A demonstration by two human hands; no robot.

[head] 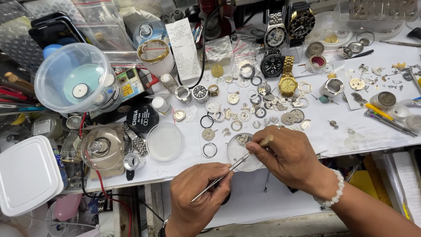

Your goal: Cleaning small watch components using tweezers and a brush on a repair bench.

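Note:
My left hand (198, 193) grips thin metal tweezers (221, 177) whose tips reach up to a small clear round dish (239, 153) holding tiny watch parts. My right hand (287, 154), with a white bead bracelet on its wrist, pinches a short wooden-coloured stick (265, 141) over the same dish. Both hands work close together at the near edge of the white bench top (359, 131).
Loose gears, rings and dials (245, 109) lie scattered behind the dish. Several wristwatches (287, 79) stand at the back. A clear lid (164, 141), a round plastic tub (74, 79), a white box (27, 175) and tools (386, 118) crowd the sides.

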